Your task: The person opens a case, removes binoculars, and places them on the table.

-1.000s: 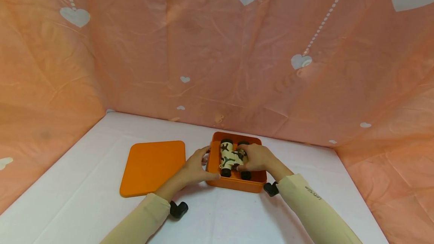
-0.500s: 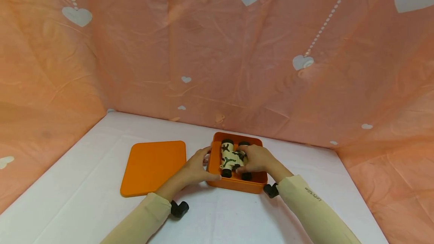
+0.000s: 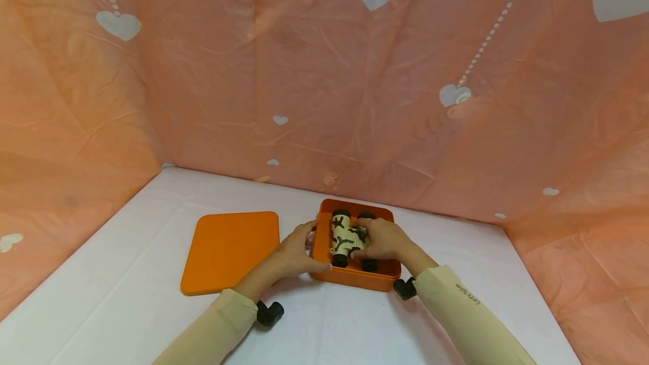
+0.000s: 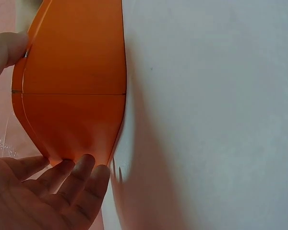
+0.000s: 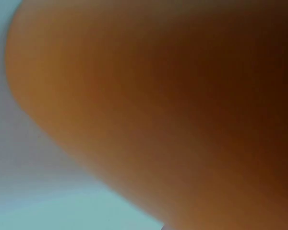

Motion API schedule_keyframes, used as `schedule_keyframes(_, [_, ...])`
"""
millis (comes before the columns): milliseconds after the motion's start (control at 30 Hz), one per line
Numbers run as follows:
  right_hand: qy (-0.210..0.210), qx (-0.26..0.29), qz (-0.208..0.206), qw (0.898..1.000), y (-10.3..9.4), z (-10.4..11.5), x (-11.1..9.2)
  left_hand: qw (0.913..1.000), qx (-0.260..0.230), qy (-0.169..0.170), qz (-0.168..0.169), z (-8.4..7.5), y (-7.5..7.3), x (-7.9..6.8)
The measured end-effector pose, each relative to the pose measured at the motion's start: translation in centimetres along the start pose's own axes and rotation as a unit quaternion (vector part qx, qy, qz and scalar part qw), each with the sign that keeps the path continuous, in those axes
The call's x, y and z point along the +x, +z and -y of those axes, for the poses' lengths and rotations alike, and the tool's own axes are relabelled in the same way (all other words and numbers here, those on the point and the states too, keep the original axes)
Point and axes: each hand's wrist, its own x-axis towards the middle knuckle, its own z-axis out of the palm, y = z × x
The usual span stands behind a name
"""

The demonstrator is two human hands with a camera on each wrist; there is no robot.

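Camouflage-patterned binoculars [image 3: 342,236] with black ends lie inside an orange box [image 3: 355,280] in the head view. My right hand [image 3: 386,239] reaches over the box's right side and grips the right barrel, hiding much of it. At the box's left side is my left hand [image 3: 296,253], its thumb by the front left corner. The left wrist view shows the fingertips of that left hand [image 4: 53,191] against the end wall of the box [image 4: 72,62], with the thumb at its rim. Only the blurred orange box wall [image 5: 110,96] fills most of the right wrist view.
A flat orange lid [image 3: 230,252] lies on the white tabletop [image 3: 345,325] left of the box. Pink cloth [image 3: 314,72] with heart prints stands behind the table, close to the box's back edge, and along both sides. Black wrist cameras hang under both wrists.
Both hands keep their places on the box and the binoculars. The whole head view has shifted slightly, with the scene a little lower and to the right.
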Motion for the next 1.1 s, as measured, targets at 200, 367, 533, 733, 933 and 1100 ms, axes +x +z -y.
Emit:
schedule_keyframes(200, [0.001, 0.004, -0.005, 1.000, 0.11, 0.04, 0.04, 0.9999, -0.010, 0.005, 0.005, -0.05, -0.07, -0.07])
schedule_keyframes(367, [0.002, 0.011, -0.007, 1.000, 0.14, 0.11, 0.06, 0.9999, -0.012, 0.009, 0.008, -0.03, -0.15, 0.02])
schedule_keyframes(533, [0.001, 0.016, -0.010, 1.000, 0.23, 0.14, 0.14, 0.9998, -0.015, 0.009, 0.011, -0.15, -0.20, 0.01])
schedule_keyframes(733, [-0.001, 0.015, -0.009, 1.000, 0.13, 0.26, 0.12, 0.9997, -0.017, 0.009, 0.013, -0.16, -0.21, 0.00])
schedule_keyframes(933, [-0.003, 0.018, -0.009, 1.000, 0.01, 0.35, 0.07, 0.9998, -0.015, 0.004, 0.010, -0.21, -0.23, 0.00])
schedule_keyframes(1100, [-0.008, 0.020, -0.008, 1.000, -0.07, 0.29, 0.10, 0.9999, -0.011, 0.001, 0.009, -0.16, -0.25, 0.01])
